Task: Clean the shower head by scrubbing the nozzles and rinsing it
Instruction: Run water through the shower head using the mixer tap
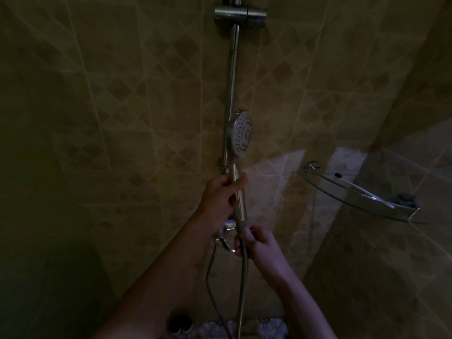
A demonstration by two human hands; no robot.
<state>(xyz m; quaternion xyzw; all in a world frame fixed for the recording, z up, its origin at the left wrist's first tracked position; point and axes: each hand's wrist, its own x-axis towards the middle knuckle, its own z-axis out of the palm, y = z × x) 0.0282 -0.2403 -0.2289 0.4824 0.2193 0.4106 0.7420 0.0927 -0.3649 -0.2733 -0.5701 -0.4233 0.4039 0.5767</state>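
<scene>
head view, dim shower corner w/ tan diamond-pattern tiles; shower head (242, 134) held upright in front of the chrome riser rail (232, 77), white nozzle face turned toward the right, dark nozzle dots visible on it; left hand (220, 192) wrapped round the upper part of the chrome handle (239, 201), fingers curled on it, thumb on the near side; right hand (254, 243) lower down, fingers pinching the hose (243, 277) right at the joint where it meets the handle's bottom end; hands apart, one above the other along the same line; hose drops from the right hand toward the floor, a second dark loop of it (210, 272) curving down-left; chrome tap lever (223, 241) on the wall just behind/left of the right hand; slider bracket (239, 14) high on the rail, nothing in it; glass corner shelf (354, 192) on the right wall, well apart from the hands, a small dark item (407, 200) on its far end, too dim to id; no brand or writing legible anywhere; floor at bottom edge has pale mottled tiles (244, 326), a dark shape (179, 322) to the left of them, can't tell what.
</scene>
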